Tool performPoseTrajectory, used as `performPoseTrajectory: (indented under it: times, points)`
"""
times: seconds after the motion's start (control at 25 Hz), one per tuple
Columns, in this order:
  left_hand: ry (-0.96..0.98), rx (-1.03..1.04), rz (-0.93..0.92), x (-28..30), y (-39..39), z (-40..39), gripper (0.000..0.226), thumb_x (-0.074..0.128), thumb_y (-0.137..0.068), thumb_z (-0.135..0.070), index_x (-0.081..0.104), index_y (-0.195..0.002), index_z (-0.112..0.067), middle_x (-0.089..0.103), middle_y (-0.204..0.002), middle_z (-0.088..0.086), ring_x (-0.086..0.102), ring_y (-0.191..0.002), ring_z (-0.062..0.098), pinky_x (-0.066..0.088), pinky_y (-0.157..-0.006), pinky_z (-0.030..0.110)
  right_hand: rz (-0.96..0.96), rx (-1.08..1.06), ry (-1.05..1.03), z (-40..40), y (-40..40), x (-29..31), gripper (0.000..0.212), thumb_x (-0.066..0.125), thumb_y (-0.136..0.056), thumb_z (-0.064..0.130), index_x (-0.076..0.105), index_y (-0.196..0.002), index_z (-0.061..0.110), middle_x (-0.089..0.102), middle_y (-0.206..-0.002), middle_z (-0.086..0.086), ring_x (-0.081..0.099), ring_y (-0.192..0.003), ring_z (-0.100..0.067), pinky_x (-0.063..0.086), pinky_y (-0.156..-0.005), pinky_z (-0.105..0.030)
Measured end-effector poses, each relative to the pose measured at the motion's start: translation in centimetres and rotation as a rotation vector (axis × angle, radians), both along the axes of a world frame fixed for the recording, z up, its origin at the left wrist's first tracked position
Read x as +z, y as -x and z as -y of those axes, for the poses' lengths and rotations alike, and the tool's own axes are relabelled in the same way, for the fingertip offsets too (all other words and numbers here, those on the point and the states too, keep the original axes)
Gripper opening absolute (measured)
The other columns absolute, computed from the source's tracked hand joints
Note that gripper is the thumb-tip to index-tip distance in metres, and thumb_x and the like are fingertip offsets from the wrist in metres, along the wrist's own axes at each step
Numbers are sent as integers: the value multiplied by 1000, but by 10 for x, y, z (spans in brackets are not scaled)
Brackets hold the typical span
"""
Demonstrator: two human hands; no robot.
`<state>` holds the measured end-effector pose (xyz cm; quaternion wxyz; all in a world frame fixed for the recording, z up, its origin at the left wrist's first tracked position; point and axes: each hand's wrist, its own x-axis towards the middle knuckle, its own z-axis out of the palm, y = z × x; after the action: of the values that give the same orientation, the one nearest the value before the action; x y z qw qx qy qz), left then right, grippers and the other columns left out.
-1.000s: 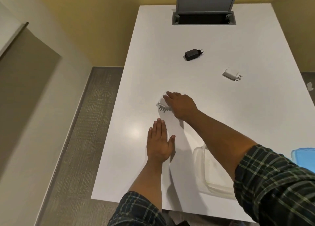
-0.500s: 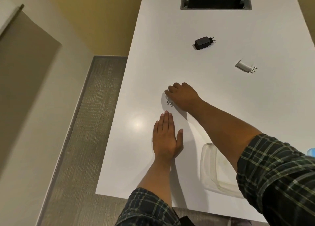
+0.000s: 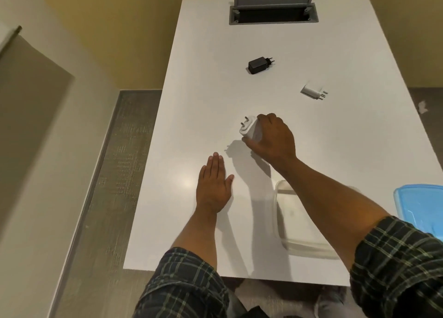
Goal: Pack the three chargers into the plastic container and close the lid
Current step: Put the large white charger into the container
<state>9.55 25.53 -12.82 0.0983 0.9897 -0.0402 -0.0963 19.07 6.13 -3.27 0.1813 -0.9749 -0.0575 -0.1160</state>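
Observation:
My right hand (image 3: 272, 139) grips a large white charger (image 3: 250, 129) and holds it a little above the white table (image 3: 215, 90), prongs pointing up and left. My left hand (image 3: 213, 187) lies flat on the table, fingers together, holding nothing. A black charger (image 3: 259, 64) lies farther back in the middle. A small white charger (image 3: 312, 92) lies to the right of it. The clear plastic container (image 3: 285, 221) stands open near the front edge, partly hidden under my right forearm. Its blue lid (image 3: 422, 207) lies at the right edge.
A grey cable hatch (image 3: 273, 14) with its flap raised sits at the far end of the table. Floor (image 3: 112, 173) drops away left of the table edge. A small white scrap (image 3: 423, 106) lies on the floor at right.
My right hand closed on the large white charger and lifted it off the table, turning its prongs upward. My left hand stayed flat. The camera view shifted.

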Motion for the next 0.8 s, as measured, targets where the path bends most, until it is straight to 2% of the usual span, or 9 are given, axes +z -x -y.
performPoseTrajectory:
  times: [0.08,0.16,0.24,0.36,0.44,0.6,0.8]
  points:
    - [-34,-4,-59,8,2,3,70,23,-108,-47,2,-163,-9,-4,-172,7,-1,-161,21,6,-130,38,12,-50,-152,18,19,13,61,73,-71,59,60,-109,14,62,-101,-4,61,-86,-25,49,-68,-33]
    - [-73,0,-116,15,9,5,70,21,-109,-46,-2,-163,-9,-8,-172,7,-2,-160,20,4,-130,38,26,-63,-248,34,35,24,58,75,-66,60,57,-99,15,59,-94,0,58,-80,-22,47,-63,-30]
    - [-119,-18,-121,22,28,13,69,20,-109,-46,-3,-163,-10,-9,-172,7,-2,-160,20,4,-130,38,31,-62,-278,52,53,34,57,76,-63,60,50,-88,16,55,-85,2,53,-72,-20,43,-58,-30]
    - [-91,-7,-121,31,58,28,70,23,-109,-45,-2,-163,-9,-9,-172,7,-2,-161,20,5,-130,37,28,-75,-302,72,83,43,57,76,-61,59,41,-80,18,48,-76,3,48,-66,-20,41,-53,-31]
    - [-75,-15,-156,34,75,38,71,24,-108,-45,-4,-163,-9,-11,-172,7,-4,-160,21,5,-130,38,7,-44,-294,81,104,41,58,75,-61,60,38,-80,20,47,-75,3,49,-65,-21,41,-53,-32]
    - [-39,-43,-357,36,93,56,75,24,-108,-46,-14,-161,-9,-20,-170,10,-11,-159,25,3,-130,42,-31,60,-177,92,136,31,58,73,-64,64,34,-79,24,42,-72,7,42,-61,-17,32,-56,-27]
    - [-50,-70,-485,35,88,56,78,21,-108,-50,-21,-159,-9,-29,-167,11,-21,-157,28,-3,-130,45,-179,9,-98,99,169,4,58,68,-63,72,35,-75,25,43,-68,11,47,-60,-16,33,-53,-28]
